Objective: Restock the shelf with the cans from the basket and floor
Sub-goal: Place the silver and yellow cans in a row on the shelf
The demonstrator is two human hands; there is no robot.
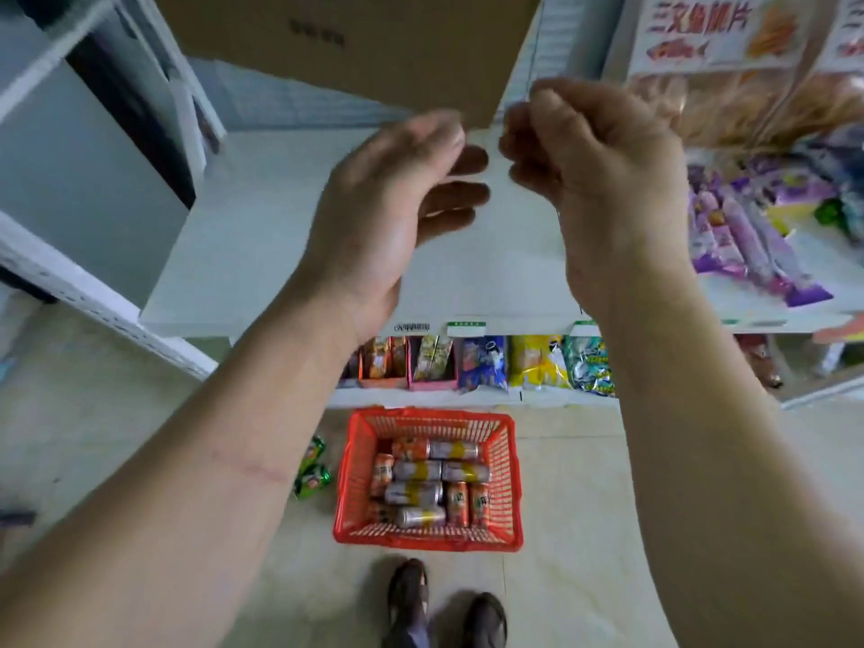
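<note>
Far below both empty hands [467, 180], cans [421, 484] in the red basket [509, 484].

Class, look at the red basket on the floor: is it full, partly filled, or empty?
Partly filled. The red basket holds orange and silver cans lying across its bottom, well below the rim.

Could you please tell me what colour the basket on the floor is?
The basket is red-orange plastic mesh, seen clearly in the head view.

hands [491, 170] blurred, cardboard box [355, 39] cropped
</note>
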